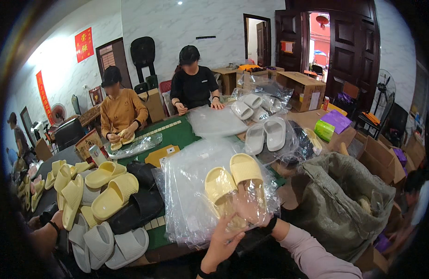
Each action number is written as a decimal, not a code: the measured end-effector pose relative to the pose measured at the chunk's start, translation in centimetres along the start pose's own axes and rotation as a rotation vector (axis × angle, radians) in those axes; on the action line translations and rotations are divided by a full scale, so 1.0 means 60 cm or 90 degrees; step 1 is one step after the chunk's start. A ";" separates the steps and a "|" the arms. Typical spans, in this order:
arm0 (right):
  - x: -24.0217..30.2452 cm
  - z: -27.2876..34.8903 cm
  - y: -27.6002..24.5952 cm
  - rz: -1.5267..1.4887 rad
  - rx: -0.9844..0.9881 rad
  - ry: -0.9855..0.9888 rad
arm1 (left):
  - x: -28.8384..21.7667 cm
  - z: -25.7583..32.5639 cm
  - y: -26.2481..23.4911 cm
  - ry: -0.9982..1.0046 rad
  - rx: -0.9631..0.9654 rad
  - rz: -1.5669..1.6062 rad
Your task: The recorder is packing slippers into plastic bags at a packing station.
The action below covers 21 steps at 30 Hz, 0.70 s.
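Note:
A pair of pale yellow slides (246, 167) lies in a clear plastic bag on top of a stack of flat clear bags (186, 195). My right hand (251, 208) reaches under the bag's film, closed at the heel end of the slides; its fingertips are partly hidden by shiny plastic. At the near edge of that bag is my left hand (221, 242), its fingers closed on the plastic by the heel of the left slide. Loose yellow slides (116, 196), black slides (138, 211) and grey slides (99, 244) are heaped to the left of the stack.
Bagged grey slides (265, 135) lie beyond the stack. A large grey-green woven sack (344, 204) stands at my right, near cardboard boxes (300, 88). Two people (195, 83) work across the green table; another person's hand (56, 218) touches the slides at left.

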State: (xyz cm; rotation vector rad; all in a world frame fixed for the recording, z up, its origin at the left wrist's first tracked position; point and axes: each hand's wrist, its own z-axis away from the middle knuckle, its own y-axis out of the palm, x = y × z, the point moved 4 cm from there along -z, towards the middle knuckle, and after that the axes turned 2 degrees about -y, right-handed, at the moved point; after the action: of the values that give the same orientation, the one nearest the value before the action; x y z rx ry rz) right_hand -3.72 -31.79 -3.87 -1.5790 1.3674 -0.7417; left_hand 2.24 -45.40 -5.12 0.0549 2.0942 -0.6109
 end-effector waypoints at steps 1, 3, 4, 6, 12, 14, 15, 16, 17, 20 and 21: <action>0.004 -0.015 0.015 -0.001 -0.003 -0.001 | -0.001 0.005 0.004 -0.002 0.014 0.006; -0.002 -0.042 0.052 -0.061 0.024 0.062 | 0.003 0.010 0.010 0.025 0.025 -0.017; -0.008 -0.045 0.071 -0.127 0.109 0.100 | 0.005 0.013 0.012 0.001 0.031 0.006; -0.016 -0.051 0.125 -0.075 -0.029 0.052 | 0.009 0.012 0.015 -0.018 0.040 0.030; -0.004 -0.057 0.118 -0.143 0.039 -0.090 | 0.013 0.014 0.000 -0.073 -0.162 -0.041; -0.004 -0.032 0.109 -0.099 -0.019 -0.143 | 0.019 0.014 0.000 -0.086 -0.181 -0.016; -0.007 -0.016 0.136 0.051 0.023 -0.189 | 0.020 0.013 0.003 -0.099 -0.194 0.010; -0.021 0.001 0.155 0.055 0.023 -0.184 | 0.022 0.009 0.007 -0.096 -0.191 0.013; -0.022 0.013 0.159 -0.009 0.084 -0.167 | 0.027 0.007 0.006 -0.084 -0.201 0.041; -0.021 0.053 0.159 -0.199 0.263 -0.109 | 0.026 0.006 0.001 -0.087 -0.212 0.077; -0.018 0.065 0.154 -0.262 0.322 -0.086 | 0.023 0.003 -0.002 -0.101 -0.215 0.086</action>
State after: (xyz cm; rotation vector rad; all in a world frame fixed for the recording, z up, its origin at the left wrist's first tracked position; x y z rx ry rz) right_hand -4.60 -29.73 -13.73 -1.4716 0.6822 -1.1045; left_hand 1.56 -45.84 -6.25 -0.0429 1.9933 -0.1705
